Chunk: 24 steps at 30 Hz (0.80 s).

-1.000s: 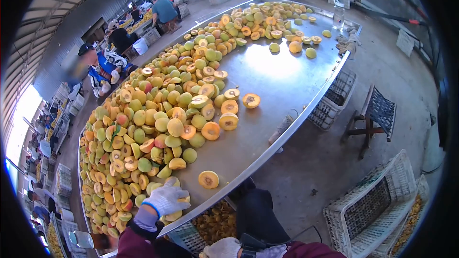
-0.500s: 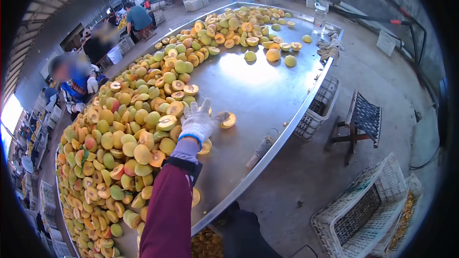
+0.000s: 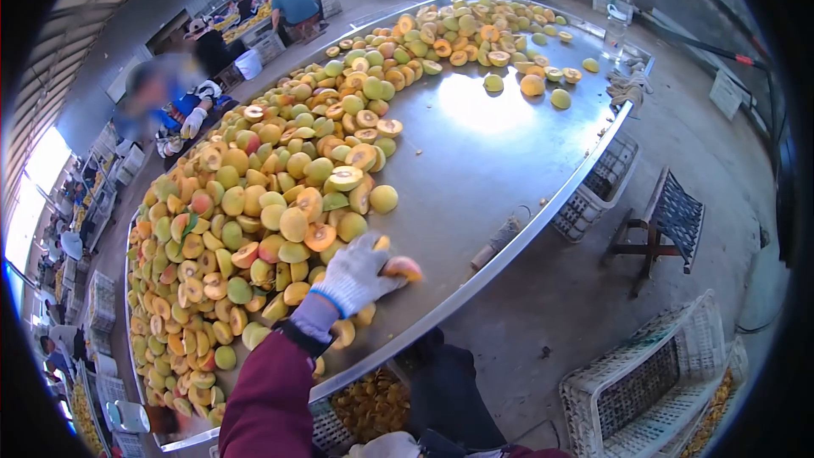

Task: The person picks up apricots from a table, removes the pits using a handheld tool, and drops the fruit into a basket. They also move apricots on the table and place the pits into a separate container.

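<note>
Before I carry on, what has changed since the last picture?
The left hand has drawn back toward the near side of the metal table, a stone-fruit half coming along beside it; whether the fingers grip it is unclear. The folding stool stayed put.

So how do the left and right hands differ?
The left hand is over the table; the right hand is by the crate. The left hand touches fruit; what the right hand holds is hidden. The left hand is well in view; the edge crops the right hand. Both wear pale gloves.
</note>
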Each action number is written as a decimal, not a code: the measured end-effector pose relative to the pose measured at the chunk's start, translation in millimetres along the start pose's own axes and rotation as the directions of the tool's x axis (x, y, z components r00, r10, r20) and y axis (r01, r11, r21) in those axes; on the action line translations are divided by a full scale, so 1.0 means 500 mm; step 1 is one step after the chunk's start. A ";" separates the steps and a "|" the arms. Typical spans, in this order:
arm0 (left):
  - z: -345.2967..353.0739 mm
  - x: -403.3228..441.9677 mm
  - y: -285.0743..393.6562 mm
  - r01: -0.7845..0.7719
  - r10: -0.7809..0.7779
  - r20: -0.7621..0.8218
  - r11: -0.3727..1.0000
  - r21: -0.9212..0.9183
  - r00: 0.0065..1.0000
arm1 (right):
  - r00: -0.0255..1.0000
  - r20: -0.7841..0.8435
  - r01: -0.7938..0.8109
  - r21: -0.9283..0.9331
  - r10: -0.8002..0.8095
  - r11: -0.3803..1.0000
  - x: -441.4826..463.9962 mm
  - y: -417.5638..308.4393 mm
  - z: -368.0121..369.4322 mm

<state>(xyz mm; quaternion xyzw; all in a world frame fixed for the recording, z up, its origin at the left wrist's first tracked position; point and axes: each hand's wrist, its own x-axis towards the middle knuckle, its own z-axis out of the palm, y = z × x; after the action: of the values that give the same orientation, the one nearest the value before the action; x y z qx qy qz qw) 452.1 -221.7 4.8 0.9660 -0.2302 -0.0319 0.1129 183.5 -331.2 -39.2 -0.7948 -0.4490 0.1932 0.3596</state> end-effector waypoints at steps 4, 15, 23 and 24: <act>-0.019 -0.166 -0.038 0.033 -0.037 0.031 0.992 0.120 0.999 | 0.999 0.019 0.045 -0.085 -0.044 0.995 0.006 0.001 0.011; -0.085 -0.352 -0.117 0.061 -0.144 0.306 0.962 0.266 0.941 | 0.958 0.278 -0.109 0.150 0.064 0.983 0.008 0.014 0.009; -0.030 -0.045 0.080 -0.150 0.140 -0.057 0.955 -0.254 0.989 | 0.997 -0.007 0.083 -0.025 -0.083 0.996 -0.003 -0.003 0.007; -0.028 0.004 0.126 -0.144 0.145 -0.025 0.917 -0.373 0.989 | 0.997 -0.003 0.083 -0.031 -0.083 0.996 -0.004 0.001 0.012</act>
<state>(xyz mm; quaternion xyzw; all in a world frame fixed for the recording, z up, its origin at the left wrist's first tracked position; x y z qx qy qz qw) 428.1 -274.5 33.0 0.9072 -0.2909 -0.0680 0.2962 178.9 -330.8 -43.9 -0.7813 -0.4839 0.1695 0.3560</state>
